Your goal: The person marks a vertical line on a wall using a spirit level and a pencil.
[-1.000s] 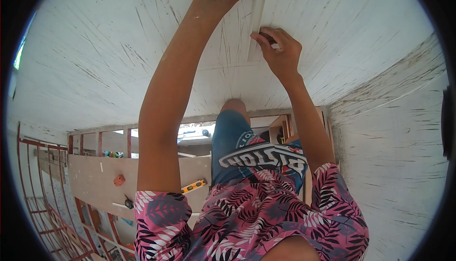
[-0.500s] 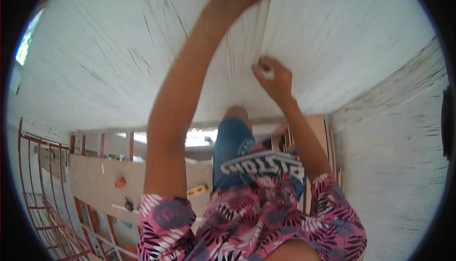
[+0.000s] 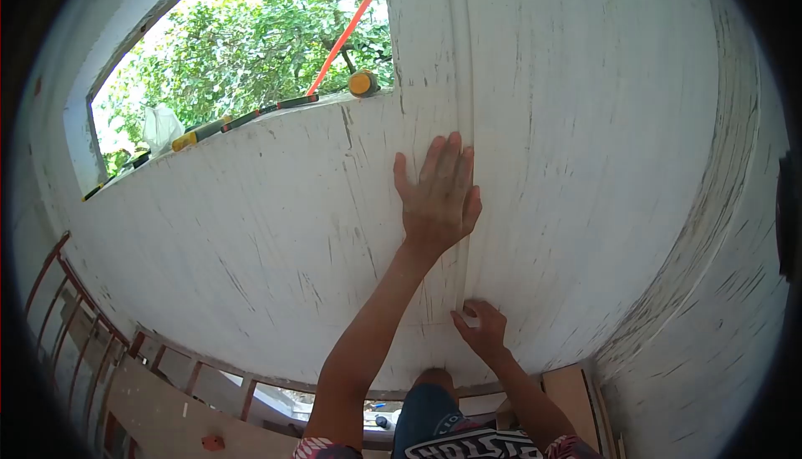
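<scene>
A long, narrow white strip (image 3: 463, 66), which looks like trim or cable trunking, runs upright along the white wall (image 3: 568, 150). My left hand (image 3: 439, 192) lies flat across its middle, fingers spread and pointing up, covering part of it. Lower down, my right hand (image 3: 483, 325) has its thumb and forefinger curled together at the strip's bottom end. The fingers there appear to pinch that end, and the palm side is partly hidden.
A window opening (image 3: 251, 41) is at upper left. On its sill lie a spirit level (image 3: 267, 112), a yellow-ended roll (image 3: 362, 84) and a clear plastic bag (image 3: 160, 129). Below are red metal railings (image 3: 71, 292) and a board (image 3: 159, 409) bearing an orange object (image 3: 213, 442).
The view has tilted up, bringing the window and the strip's top into sight. My left hand, partly cut off before, now shows flat on the strip. My right hand stays near the lower end.
</scene>
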{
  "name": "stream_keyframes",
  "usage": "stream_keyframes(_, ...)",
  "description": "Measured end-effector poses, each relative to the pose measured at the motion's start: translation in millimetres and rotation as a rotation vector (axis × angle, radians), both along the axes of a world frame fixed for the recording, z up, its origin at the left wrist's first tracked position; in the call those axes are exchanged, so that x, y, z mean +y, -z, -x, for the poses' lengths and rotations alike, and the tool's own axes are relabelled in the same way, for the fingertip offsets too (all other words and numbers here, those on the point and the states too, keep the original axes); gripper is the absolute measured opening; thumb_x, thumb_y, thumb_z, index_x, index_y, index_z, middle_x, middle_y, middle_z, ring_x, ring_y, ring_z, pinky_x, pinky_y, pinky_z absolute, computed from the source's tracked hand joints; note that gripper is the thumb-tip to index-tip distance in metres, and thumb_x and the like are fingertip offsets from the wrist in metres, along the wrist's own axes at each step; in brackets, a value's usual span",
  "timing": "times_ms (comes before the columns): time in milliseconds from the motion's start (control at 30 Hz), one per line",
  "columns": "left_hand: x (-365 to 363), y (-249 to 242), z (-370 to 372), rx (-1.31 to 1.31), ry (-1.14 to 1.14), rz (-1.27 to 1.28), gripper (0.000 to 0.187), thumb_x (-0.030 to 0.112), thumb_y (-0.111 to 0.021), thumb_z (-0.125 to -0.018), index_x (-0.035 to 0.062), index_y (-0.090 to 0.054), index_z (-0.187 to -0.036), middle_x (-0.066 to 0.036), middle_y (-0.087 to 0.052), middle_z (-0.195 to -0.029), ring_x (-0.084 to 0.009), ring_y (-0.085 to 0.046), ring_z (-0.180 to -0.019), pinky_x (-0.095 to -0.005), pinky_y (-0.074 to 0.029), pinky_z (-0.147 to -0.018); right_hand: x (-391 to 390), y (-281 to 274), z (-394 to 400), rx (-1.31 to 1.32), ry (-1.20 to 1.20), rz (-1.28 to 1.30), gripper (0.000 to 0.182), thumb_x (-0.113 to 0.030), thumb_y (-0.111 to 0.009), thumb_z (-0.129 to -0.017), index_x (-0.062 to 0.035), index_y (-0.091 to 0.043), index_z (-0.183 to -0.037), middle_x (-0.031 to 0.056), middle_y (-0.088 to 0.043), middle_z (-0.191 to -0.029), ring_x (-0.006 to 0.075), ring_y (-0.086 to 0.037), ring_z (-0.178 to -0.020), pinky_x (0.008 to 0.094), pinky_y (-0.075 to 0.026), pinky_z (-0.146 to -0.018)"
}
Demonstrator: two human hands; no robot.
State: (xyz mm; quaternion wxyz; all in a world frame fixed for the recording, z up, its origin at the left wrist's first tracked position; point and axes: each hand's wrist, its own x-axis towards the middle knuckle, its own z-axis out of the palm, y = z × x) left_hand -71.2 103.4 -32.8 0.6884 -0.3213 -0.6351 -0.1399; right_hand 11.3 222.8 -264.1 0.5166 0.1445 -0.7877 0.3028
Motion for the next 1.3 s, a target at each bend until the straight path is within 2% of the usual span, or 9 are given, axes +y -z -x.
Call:
stream_keyframes(233, -13.6, -2.9, 0.1, -0.012, -0.014, -0.005, 0.049, 0.031, -0.056, -0.093, 0.0068, -0.06, -0.135, -0.011, -0.054, -0.147, -0.0256, -0.045, -0.139, -0.0517, -0.019, -0.118, -2.8, -3.5, 0.4, 0.016, -0.036, -0.012, 0.027, -0.008, -0.085, -0.074, -0.0032, -0.065, -0.093, 0.0095, -0.067, -0.076, 0.0225, -0.068, -0.065, 0.0315, -0.054, -0.056)
stream_keyframes(333, -13.3, -3.2, 0.7, 0.01, -0.034, 0.014, 0.049, 0.036, -0.055, -0.095, 0.0087, -0.06, -0.136, -0.01, -0.053, -0.148, -0.0258, -0.044, -0.139, -0.0508, -0.018, -0.118, -5.6, -2.3, 1.2, -0.003, -0.056, 0.018, 0.027, -0.007, -0.085, -0.074, -0.0034, -0.065, -0.093, 0.0092, -0.066, -0.074, 0.0223, -0.067, -0.063, 0.0316, -0.054, -0.055)
stream_keyframes(733, -11.1, -2.1, -3.7, -0.037, -0.102, 0.139, 0.059, 0.048, -0.054, -0.097, 0.0145, -0.051, -0.145, -0.008, -0.046, -0.154, -0.0283, -0.037, -0.144, -0.0539, -0.015, -0.118, -0.8, 1.7, -4.5, 0.002, -0.008, 0.073, 0.026, -0.009, -0.085, -0.076, -0.0024, -0.066, -0.093, 0.009, -0.066, -0.075, 0.0199, -0.067, -0.064, 0.0302, -0.054, -0.056)
stream_keyframes(1167, -10.8, -1.5, -1.4, -0.014, -0.13, 0.139, 0.062, 0.054, -0.054, -0.096, 0.0166, -0.051, -0.145, -0.007, -0.045, -0.155, -0.0272, -0.035, -0.145, -0.0539, -0.017, -0.118, 4.1, 17.0, -2.0, 0.0, 0.006, 0.076, 0.032, -0.017, -0.089, -0.074, -0.0027, -0.067, -0.093, 0.0093, -0.068, -0.077, 0.0215, -0.07, -0.068, 0.0311, -0.057, -0.06)
stream_keyframes(1300, -10.0, 1.3, 2.0, -0.008, -0.162, 0.134, 0.063, 0.059, -0.049, -0.098, 0.0173, -0.051, -0.145, -0.006, -0.045, -0.155, -0.0271, -0.034, -0.146, -0.0534, -0.017, -0.119, 3.5, 15.9, -3.7, -0.02, 0.011, 0.075, 0.031, -0.016, -0.088, -0.074, -0.0027, -0.067, -0.093, 0.0095, -0.068, -0.078, 0.0222, -0.07, -0.069, 0.0316, -0.057, -0.061)
